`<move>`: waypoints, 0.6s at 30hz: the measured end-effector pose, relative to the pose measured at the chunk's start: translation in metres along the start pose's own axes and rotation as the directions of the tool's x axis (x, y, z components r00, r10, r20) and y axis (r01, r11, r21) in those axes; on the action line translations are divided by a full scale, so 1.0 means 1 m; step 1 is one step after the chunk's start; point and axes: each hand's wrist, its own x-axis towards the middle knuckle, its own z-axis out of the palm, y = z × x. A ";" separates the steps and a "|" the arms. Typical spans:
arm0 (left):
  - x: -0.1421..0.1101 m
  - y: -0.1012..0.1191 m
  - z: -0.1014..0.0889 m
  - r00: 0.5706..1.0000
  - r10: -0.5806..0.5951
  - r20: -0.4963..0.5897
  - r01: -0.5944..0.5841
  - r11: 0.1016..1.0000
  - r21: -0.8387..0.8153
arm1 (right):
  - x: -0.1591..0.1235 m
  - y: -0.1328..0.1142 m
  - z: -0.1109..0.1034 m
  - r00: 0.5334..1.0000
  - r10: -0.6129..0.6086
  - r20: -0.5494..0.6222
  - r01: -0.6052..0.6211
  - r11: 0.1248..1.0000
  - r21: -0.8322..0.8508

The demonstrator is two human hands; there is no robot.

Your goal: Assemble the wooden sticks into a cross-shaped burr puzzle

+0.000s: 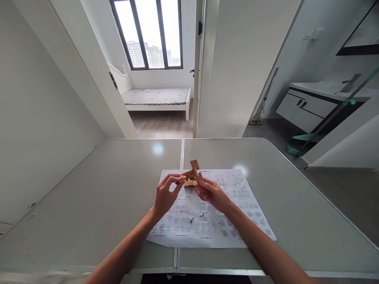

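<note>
Left hand: the left hand (pixel 166 194) pinches the near end of a left wooden piece (pixel 187 174) between thumb and fingers, the other fingers loosely curled.
Right hand: the right hand (pixel 212 193) grips the lower end of a notched right wooden piece (pixel 194 164) between thumb and curled fingers; the piece points up and slightly left.
Wooden pieces: between the two hands, just beyond the fingertips — the left one slants up toward the right one, and they meet or overlap there; whether they are fitted together, I cannot tell.
Wooden blocks: a small group of wooden blocks (pixel 190 184) shows below the crossing, between the hands, partly hidden by fingers and pieces.
Printed sheet: under both hands lies a white printed sheet (pixel 180 228) with rows of small diagrams, their details too fine to read; two small dark marks show nearer the person.
Table: the sheet lies on a pale, glossy table (pixel 97 221) with a seam down its middle.
Beyond the table: straight ahead, a bed (pixel 156 96) below a window (pixel 148 33); to the right — past a white door (pixel 237 63) — a sink cabinet (pixel 308 104) and a leaning mop (pixel 260 108).
</note>
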 end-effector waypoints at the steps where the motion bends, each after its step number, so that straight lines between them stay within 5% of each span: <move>1: 0.000 0.000 0.000 1.000 -0.005 0.000 0.005 1.000 -0.002 | 0.000 0.000 0.000 1.000 0.002 0.007 -0.002 1.000 0.001; 18: -0.002 -0.003 0.000 1.000 -0.007 0.026 0.008 1.000 -0.031 | -0.002 -0.002 -0.002 0.997 0.004 0.078 -0.001 0.999 -0.041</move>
